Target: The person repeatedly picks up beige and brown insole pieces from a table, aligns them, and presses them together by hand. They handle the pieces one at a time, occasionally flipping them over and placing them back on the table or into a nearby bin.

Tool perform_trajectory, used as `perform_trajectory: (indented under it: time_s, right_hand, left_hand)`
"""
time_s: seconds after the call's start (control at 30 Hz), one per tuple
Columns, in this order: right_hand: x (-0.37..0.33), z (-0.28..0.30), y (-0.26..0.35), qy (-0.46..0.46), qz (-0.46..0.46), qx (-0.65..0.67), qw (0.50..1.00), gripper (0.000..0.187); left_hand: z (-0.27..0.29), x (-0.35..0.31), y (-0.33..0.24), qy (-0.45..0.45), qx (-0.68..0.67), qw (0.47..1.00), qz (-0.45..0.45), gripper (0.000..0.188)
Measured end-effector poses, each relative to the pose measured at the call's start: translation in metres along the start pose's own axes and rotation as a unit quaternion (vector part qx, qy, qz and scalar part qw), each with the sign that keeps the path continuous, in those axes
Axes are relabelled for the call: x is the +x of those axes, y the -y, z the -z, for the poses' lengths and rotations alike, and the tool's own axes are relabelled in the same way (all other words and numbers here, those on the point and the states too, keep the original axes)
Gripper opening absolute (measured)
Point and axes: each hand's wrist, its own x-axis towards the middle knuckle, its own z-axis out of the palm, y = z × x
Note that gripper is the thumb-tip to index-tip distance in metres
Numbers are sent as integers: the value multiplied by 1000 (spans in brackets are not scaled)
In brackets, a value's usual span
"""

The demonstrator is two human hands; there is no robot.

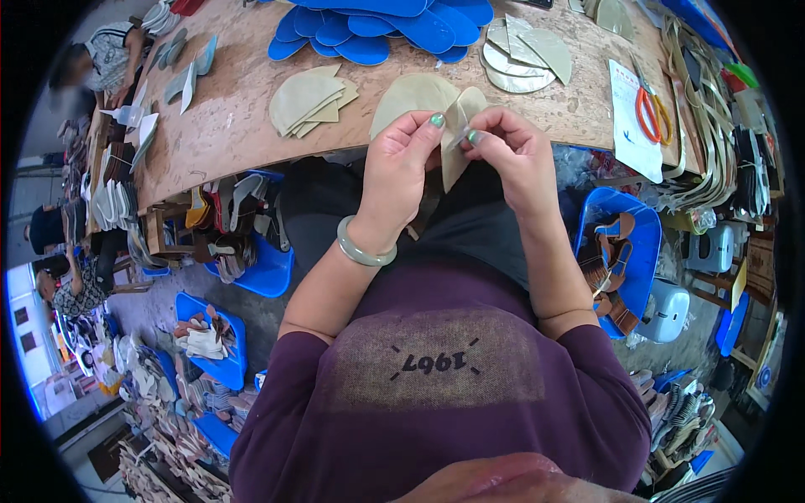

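Note:
Above the table's near edge, a thin beige rounded piece of sheet material (454,163) hangs folded between my two hands. My left hand (398,163) pinches one side of it with thumb and fingers. On the other side, my right hand (520,155) has its thumb and forefinger pressed together at the piece's edge. Just beyond my hands lies a beige half-round sheet (411,90), partly covered by them. To its left is a fanned stack of similar beige pieces (306,102). Shiny pale half-round pieces (528,54) lie in a pile to the right.
Blue sole-shaped pieces (360,50) are heaped at the table's far side. Orange-handled scissors (650,117) rest on a printed paper sheet (631,155) at right. Blue bins (641,239) with shoe parts stand on the floor both sides. Other people (105,63) are at the left.

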Motion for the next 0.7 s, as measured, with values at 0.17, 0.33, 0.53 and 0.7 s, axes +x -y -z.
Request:
perform_trajectory:
  time_s: [0.17, 0.33, 0.53, 0.7]
  right_hand:
    - [4, 4, 1, 60, 20, -143, 988, 11]
    - [6, 9, -4, 107, 22, 20, 994, 14]
    - [4, 2, -32, 54, 97, 196, 974, 17]
    - [2, 7, -13, 46, 253, -232, 938, 20]
  left_hand:
    - [-5, -5, 9, -30, 257, 954, -153, 16]
    - [0, -12, 9, -21, 314, 931, -185, 15]
    - [-2, -10, 0, 2, 27, 999, -35, 14]
    - [-5, -10, -11, 36, 86, 995, -37, 17]
